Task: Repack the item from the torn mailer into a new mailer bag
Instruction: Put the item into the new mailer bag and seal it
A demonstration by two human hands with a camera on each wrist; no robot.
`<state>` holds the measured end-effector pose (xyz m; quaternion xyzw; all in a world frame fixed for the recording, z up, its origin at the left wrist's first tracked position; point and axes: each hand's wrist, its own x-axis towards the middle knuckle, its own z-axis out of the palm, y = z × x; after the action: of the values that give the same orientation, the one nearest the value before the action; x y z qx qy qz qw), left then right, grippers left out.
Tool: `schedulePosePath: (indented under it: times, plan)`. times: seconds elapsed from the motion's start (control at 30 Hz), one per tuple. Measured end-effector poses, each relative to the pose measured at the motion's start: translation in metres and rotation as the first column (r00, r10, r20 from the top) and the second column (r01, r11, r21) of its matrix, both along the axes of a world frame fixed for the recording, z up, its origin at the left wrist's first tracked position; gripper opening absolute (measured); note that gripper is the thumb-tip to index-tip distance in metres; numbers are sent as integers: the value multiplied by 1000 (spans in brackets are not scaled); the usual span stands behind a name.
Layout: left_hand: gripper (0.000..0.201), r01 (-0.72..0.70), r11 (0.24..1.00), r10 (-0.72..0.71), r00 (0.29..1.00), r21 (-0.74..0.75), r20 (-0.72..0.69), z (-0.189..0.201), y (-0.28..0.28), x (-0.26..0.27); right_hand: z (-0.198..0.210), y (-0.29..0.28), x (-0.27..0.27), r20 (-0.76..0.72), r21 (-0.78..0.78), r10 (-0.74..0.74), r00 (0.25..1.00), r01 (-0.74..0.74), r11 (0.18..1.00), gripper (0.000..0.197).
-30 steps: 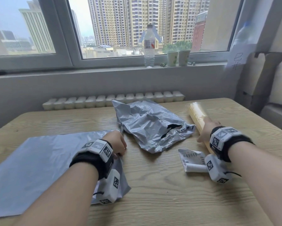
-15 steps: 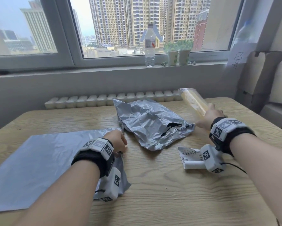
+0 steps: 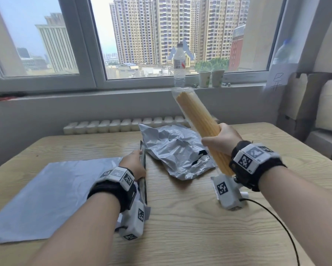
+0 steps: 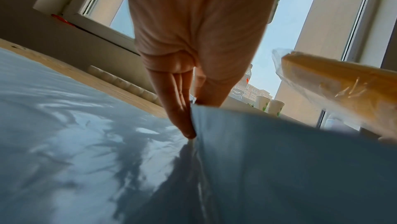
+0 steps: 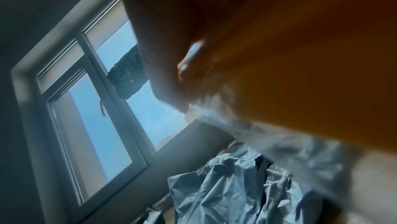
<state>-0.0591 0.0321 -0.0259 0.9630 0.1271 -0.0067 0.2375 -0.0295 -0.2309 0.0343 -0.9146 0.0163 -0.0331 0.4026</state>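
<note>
Above the table [image 3: 190,227], right hand [image 3: 221,140] clasping spaghetti pack [image 3: 197,120], tilted, probably for sliding in; left hand [image 3: 134,165] pinching new mailer [image 3: 52,191] mouth upright, likely holding it open; torn mailer [image 3: 175,150] lying between.

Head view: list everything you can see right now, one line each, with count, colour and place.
pasta pack: 1, yellow in clear wrap, lifted above the table, tilted, in the right hand
torn mailer: 1, grey, crumpled, table centre
new mailer: 1, grey, flat, table left, open edge lifted
table: 1, light wood
bottle: 1, clear, windowsill
cups: 2, white with green print, windowsill right of the bottle
radiator: 1, cream, behind the table
boxes: cardboard, brown, far right, count unclear
wrist cameras: 2, white with black markers, one per wrist
left hand: pinches the new mailer's edge
right hand: grips the pasta pack low down
</note>
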Motion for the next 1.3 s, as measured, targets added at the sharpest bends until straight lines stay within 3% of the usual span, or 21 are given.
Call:
schedulePosePath:
  times: [0.13, 0.27, 0.33, 0.47, 0.6, 0.9, 1.07, 1.2, 1.3]
  plan:
    - [47, -62, 998, 61, 997, 28, 38, 5, 6, -4, 1, 17, -20, -99, -211, 173, 980, -190, 959, 49]
    - [58, -131, 990, 128, 990, 53, 63, 9, 11, -5, -2, 33, -38, -187, -554, 278, 942, -335, 762, 44]
    - [64, -161, 984, 155, 985, 80, 74, 10, 14, -6, -6, 38, -43, -205, -612, 288, 936, -352, 708, 46]
    - [53, -197, 978, 189, 975, 62, 121, 13, 20, -9, -13, 41, -50, -213, -651, 308, 927, -370, 663, 48]
    - [57, -161, 987, 155, 969, 16, 191, 19, 25, -10, -12, 42, -56, -189, -727, 334, 923, -360, 584, 34]
    - [49, 31, 987, -3, 985, -161, 171, 25, 10, -15, -7, 53, -61, -104, -742, 430, 897, -357, 567, 37]
    - [49, 118, 964, -74, 980, -239, 184, 25, 1, -16, -25, 68, -61, -134, -652, 463, 876, -430, 625, 61]
    - [47, 79, 981, -51, 985, -174, 163, 22, 4, -19, -32, 53, -56, -224, -665, 361, 905, -413, 622, 86]
    - [67, 60, 966, -15, 984, -252, 176, 20, 2, -18, -28, 37, -53, -276, -714, 240, 931, -366, 597, 94]
